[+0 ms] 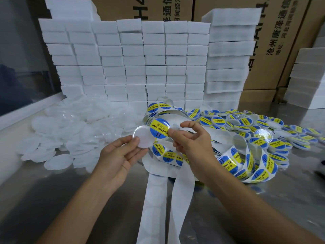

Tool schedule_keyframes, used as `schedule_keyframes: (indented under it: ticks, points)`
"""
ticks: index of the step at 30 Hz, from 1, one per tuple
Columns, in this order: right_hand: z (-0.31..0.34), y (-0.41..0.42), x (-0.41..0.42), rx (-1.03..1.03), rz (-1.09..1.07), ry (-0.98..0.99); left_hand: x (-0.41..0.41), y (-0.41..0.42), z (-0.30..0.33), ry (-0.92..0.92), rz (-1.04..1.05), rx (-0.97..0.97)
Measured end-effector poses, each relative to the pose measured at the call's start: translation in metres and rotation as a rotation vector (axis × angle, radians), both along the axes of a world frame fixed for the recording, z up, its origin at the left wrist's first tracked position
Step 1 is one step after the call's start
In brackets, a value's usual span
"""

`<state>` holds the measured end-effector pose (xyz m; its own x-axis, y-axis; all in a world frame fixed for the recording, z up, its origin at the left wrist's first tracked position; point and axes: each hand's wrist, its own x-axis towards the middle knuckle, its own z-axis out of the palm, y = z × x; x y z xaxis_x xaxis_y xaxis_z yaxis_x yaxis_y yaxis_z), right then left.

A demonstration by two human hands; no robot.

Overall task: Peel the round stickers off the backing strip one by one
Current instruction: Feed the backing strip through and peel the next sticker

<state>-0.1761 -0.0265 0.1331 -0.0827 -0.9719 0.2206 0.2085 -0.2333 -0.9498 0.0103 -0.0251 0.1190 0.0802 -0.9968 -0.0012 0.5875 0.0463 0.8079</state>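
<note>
My right hand (190,141) pinches the edge of a round blue and yellow sticker (159,128) between thumb and forefinger, lifted off the strip. The sticker partly overlaps a clear round plastic lid (143,138), which my left hand (121,155) holds by its edge in its fingertips. Under both hands coils the white backing strip (228,162), still carrying several stickers. Its bare end (153,199) hangs over the table's near side.
A heap of plain clear lids (73,131) lies at the left. Lids bearing stickers (260,125) pile up at the right. White foam blocks (133,67) are stacked behind, with cardboard boxes (274,43) further back. The metal table (52,191) shows at the front left.
</note>
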Motion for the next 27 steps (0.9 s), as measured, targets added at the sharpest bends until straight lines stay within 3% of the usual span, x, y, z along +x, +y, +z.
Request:
schedule_keyframes:
  ticks: [27]
  points:
    - [-0.012, 0.001, 0.007, -0.141, 0.036, 0.163, -0.009, 0.007, 0.001, -0.082, -0.037, -0.003]
